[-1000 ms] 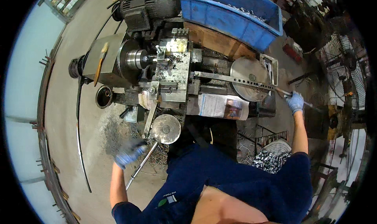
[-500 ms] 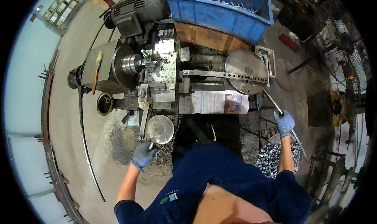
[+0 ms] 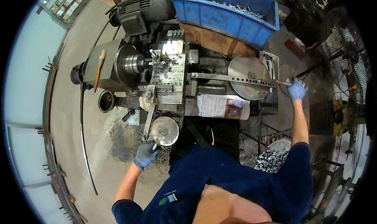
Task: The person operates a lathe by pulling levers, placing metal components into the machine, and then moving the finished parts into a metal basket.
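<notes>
My left hand [image 3: 145,156], in a grey-blue glove, is closed around the short metal handle [image 3: 155,147] of a small round disc [image 3: 165,131]. A flat link [image 3: 148,122] runs from near that disc up to the metal slide [image 3: 168,73] of a lathe-like machine. My right hand [image 3: 297,91], gloved too, is wrapped round a lever [image 3: 283,83] sticking out to the right of a large round disc [image 3: 244,65]. Across that disc lies a flat bar with a row of holes [image 3: 220,78]. Left of the slide sits the round steel chuck [image 3: 133,63].
A brush [image 3: 100,69] lies on the machine's headstock. Behind stands a blue bin [image 3: 227,18] of small metal parts, right of a motor [image 3: 135,12]. A printed sheet [image 3: 214,106] covers the machine's front. Shiny metal parts fill a basket [image 3: 284,144] at lower right.
My right hand has swung the lever away from me, from pointing toward me to pointing right. The holed bar has shifted slightly. My left hand stays on its handle; the whole view shifts a little.
</notes>
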{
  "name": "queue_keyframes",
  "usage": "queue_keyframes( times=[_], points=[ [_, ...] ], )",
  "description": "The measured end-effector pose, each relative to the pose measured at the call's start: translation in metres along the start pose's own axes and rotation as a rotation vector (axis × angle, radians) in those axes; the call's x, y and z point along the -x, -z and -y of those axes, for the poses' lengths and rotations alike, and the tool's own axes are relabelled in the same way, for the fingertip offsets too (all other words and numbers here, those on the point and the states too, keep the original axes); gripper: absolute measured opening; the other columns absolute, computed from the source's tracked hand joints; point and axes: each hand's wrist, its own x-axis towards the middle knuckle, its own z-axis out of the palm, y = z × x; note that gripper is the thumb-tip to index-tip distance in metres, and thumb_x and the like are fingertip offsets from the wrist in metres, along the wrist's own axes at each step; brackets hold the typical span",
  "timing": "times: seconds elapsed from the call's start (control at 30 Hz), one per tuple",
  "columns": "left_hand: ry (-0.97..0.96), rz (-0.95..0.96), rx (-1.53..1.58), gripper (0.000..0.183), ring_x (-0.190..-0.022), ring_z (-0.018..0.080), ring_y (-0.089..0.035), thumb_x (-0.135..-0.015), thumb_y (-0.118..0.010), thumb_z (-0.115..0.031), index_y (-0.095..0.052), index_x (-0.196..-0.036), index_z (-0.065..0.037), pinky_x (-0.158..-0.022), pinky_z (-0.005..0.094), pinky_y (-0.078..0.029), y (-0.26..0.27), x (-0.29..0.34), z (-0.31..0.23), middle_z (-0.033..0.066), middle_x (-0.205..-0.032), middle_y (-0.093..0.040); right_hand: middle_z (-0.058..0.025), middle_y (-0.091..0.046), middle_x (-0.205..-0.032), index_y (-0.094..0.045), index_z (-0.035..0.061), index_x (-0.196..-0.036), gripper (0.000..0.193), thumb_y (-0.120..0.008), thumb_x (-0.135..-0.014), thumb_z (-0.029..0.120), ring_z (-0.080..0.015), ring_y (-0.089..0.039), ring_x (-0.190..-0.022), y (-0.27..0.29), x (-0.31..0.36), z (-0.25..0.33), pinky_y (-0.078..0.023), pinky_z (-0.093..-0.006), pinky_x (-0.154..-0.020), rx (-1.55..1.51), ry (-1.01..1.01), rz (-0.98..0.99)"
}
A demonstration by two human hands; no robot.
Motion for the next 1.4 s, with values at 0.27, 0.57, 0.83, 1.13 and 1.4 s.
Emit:
queue_keyframes(
  times=[0.27,0.57,0.83,1.13,1.4],
  points=[
    [0.255,0.022,0.906,0.042,-0.089,0.0163,-0.058,-0.085,-0.063,-0.028,-0.057,-0.113,0.001,-0.083,0.0307,-0.047,0.031,-0.007,0.069,0.0072,-0.103,-0.062,-0.0151,-0.043,-0.134,-0.046,0.0048,-0.126,0.066,-0.063,-0.075,0.043,-0.0298,-0.030,-0.130,-0.017,0.024,0.048,-0.020,-0.0444,-0.107,-0.007,0.310,-0.175],
    [0.317,-0.269,-0.533,0.053,-0.097,0.0354,-0.058,-0.082,-0.053,-0.043,-0.050,-0.123,-0.009,-0.081,0.0428,-0.047,0.062,-0.101,0.218,0.0193,-0.107,-0.060,-0.0187,-0.063,-0.099,-0.064,0.0017,-0.100,0.052,-0.066,-0.072,0.046,-0.0330,-0.057,-0.100,-0.035,0.135,0.016,-0.039,-0.0402,-0.095,-0.389,0.257,-0.051],
    [0.711,-0.627,-0.400,0.048,-0.093,0.0385,-0.059,-0.081,-0.048,-0.049,-0.062,-0.101,-0.007,-0.077,0.0465,-0.047,-0.028,-0.138,0.225,0.0247,-0.097,-0.061,-0.0148,-0.067,-0.084,-0.068,0.0013,-0.086,0.036,-0.070,-0.073,0.034,-0.0281,-0.065,-0.079,-0.051,0.153,-0.001,-0.050,-0.0341,-0.076,-0.555,0.199,0.024],
    [0.362,-0.266,-0.384,0.047,-0.087,0.0397,-0.060,-0.082,-0.048,-0.052,-0.063,-0.093,-0.009,-0.074,0.0470,-0.048,0.034,-0.130,0.223,0.0202,-0.092,-0.064,-0.0132,-0.068,-0.080,-0.067,-0.0015,-0.085,0.028,-0.072,-0.074,0.024,-0.0186,-0.066,-0.072,-0.008,0.150,0.008,-0.050,-0.0284,-0.070,-0.756,0.128,0.053],
    [0.344,-0.367,-0.308,0.048,-0.093,0.0380,-0.060,-0.085,-0.042,-0.051,-0.062,-0.099,-0.009,-0.077,0.0470,-0.047,0.005,-0.153,0.232,0.0202,-0.097,-0.063,-0.0110,-0.068,-0.075,-0.067,-0.0022,-0.079,0.026,-0.073,-0.074,0.023,-0.0146,-0.064,-0.068,-0.029,0.153,-0.008,-0.050,-0.0270,-0.067,-0.776,0.060,0.111]
  ],
)
